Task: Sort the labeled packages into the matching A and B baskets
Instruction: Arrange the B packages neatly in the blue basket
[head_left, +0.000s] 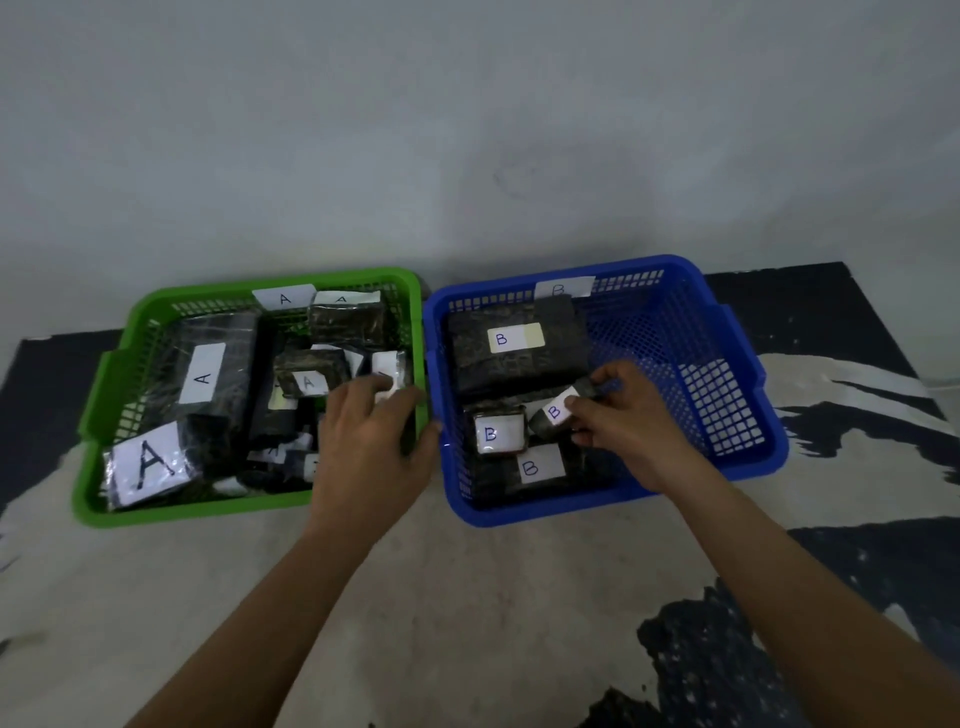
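At centre right of the frame, the right hand (623, 415) pinches a small dark wrapped package with a white "B" label (558, 413) between thumb and fingertips, holding it inside the blue plastic mesh basket (727, 415) above other B-labelled packages. At centre left, the left hand (369, 441) reaches over the near right corner of the green plastic mesh basket (104, 415) full of A-labelled packages, fingers loosely spread; whether it grips anything I cannot tell.
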